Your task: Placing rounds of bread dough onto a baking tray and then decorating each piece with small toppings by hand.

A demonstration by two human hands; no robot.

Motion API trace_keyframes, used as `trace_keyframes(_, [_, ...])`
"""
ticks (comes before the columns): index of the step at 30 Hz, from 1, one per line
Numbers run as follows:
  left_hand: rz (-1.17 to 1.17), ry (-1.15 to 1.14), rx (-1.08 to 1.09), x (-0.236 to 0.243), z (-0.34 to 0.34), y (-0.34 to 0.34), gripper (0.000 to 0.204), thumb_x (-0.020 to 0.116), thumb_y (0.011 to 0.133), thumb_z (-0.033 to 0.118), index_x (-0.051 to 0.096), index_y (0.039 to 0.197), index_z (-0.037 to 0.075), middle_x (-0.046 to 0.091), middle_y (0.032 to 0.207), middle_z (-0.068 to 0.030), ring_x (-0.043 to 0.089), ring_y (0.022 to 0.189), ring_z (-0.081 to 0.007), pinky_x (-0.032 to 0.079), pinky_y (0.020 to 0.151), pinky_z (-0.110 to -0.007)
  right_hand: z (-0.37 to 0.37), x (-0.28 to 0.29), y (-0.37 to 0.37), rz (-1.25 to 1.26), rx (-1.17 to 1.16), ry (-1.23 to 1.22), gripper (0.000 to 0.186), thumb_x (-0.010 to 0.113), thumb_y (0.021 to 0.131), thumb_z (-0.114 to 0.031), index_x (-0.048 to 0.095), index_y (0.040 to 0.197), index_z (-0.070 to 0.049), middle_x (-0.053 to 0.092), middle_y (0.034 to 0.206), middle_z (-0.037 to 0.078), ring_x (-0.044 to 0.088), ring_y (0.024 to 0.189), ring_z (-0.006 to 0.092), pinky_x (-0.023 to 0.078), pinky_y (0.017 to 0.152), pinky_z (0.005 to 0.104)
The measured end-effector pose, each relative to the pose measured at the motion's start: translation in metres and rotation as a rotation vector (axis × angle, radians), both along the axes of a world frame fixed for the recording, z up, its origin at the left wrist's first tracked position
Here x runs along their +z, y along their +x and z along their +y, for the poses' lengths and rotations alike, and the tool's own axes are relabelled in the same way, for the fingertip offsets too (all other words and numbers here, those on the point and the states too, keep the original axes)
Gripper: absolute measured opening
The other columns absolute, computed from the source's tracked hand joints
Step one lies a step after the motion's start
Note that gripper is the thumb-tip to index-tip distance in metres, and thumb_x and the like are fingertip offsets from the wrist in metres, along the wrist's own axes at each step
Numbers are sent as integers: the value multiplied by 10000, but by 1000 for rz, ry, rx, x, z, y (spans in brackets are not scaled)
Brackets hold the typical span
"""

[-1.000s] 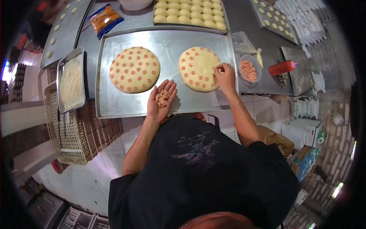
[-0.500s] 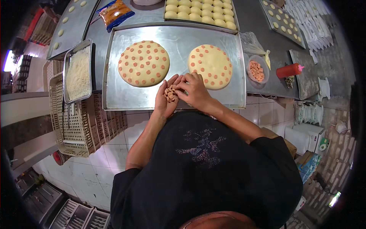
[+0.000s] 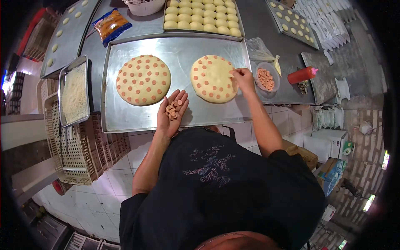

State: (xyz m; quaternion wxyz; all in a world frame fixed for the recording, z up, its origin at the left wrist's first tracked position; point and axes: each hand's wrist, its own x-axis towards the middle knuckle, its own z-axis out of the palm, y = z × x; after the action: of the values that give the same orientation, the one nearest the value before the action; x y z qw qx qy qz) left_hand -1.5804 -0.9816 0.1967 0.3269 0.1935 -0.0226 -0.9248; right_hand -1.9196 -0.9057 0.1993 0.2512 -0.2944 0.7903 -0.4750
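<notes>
My left hand (image 3: 170, 115) is palm up with fingers stretched out, cupping a small pile of pinkish sausage slices (image 3: 171, 111) over the front of a metal tray (image 3: 179, 121). My right hand (image 3: 245, 79) pinches at the right edge of the right dough round (image 3: 211, 96); a sausage slice seems to be between its fingertips, mostly hidden by them. Slices dot the left, lower and upper parts of that round, with bare dough in its middle. To its left, a second pale dough round (image 3: 144, 86) is dotted all over with slices.
A plastic tub of sausage slices (image 3: 266, 79) stands right of the tray, near a red squeeze bottle (image 3: 302, 75). Pale dough balls (image 3: 202, 18) fill a pan behind. At left are a pan of white shreds (image 3: 75, 93), an orange-blue packet (image 3: 110, 26) and plastic crates (image 3: 79, 162).
My right hand has left the pile in my left palm and moved right to the dough's edge. My left hand has opened flatter. The whole view has shifted slightly.
</notes>
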Motion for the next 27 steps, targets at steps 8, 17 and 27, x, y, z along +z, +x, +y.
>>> trace_keyframes(8, [4,-3,-22,0,4,-4,542,353,1089,338,364,1476,-41,436,1506,-215,434,1403,-322,370,1187,-456,-11,-13,-18,-189,-3,157,210,751,828,-198,704,879,0,685,797,47,620,691,142,483,629,299])
trace_keyframes(17, [-52,-16,-20,2,3,-4,543,364,1083,362,391,1446,-41,455,1488,-211,470,1373,-313,385,1171,-441,-28,46,103,446,575,-141,203,733,831,-171,727,994,-50,620,957,92,570,904,236,453,832,357])
trace_keyframes(27, [20,-35,-92,-13,5,-5,538,382,1081,365,399,1452,-23,462,1490,-199,511,1335,-291,415,1131,-410,-19,56,145,597,803,-130,162,722,843,-174,714,954,-57,629,933,91,572,924,253,454,863,375])
